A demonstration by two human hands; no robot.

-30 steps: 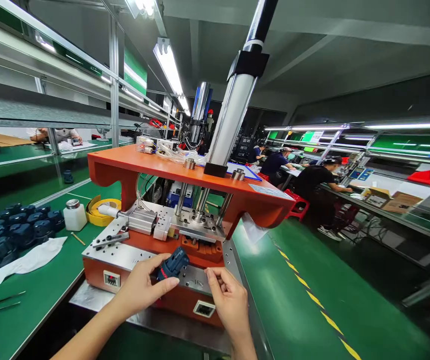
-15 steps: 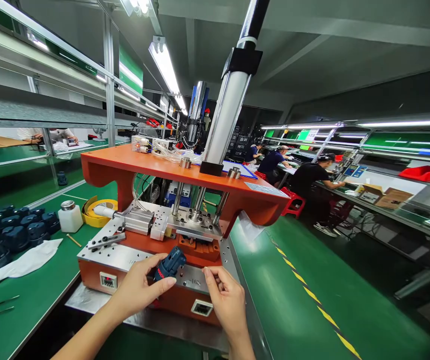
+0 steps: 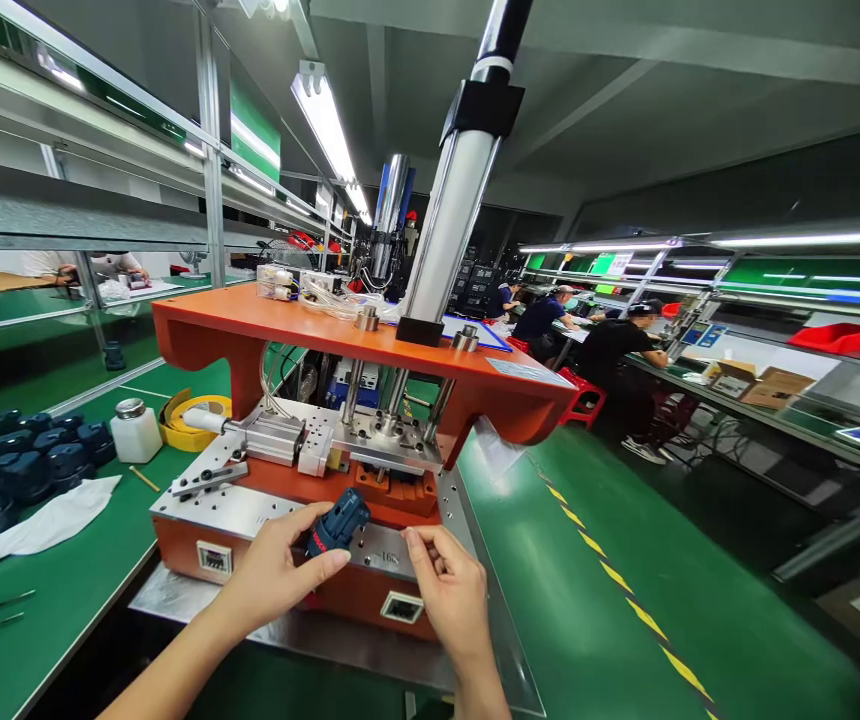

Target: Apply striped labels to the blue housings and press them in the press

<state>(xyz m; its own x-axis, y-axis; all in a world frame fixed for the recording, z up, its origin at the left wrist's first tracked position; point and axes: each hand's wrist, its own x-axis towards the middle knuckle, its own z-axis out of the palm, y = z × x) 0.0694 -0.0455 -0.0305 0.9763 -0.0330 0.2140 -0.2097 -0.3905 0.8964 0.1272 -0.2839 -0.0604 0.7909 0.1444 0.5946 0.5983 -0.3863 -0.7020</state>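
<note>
The left forearm (image 3: 182,655) slants in from lower left, the left hand (image 3: 276,570) gripping, thumb pointing right. The right hand (image 3: 451,590) holds thumb and index fingertip together, other fingers curled.

Housing (image 3: 340,520): plastic, mostly matt | Press frame (image 3: 265,322): smooth, painted | Base plate (image 3: 212,507): bare metal, satin | Guide rods (image 3: 441,408): polished metal | Bottle (image 3: 136,436): smooth plastic, metal cap (image 3: 130,408) | Wrinkled sheet (image 3: 44,525): paper or cloth, unclear which | Floor (image 3: 550,590): glossy

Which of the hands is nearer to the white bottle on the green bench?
Left. The left hand, holding a dark blue part, is to the right of the white bottle and closer to the camera; the right hand is farther right.
</note>
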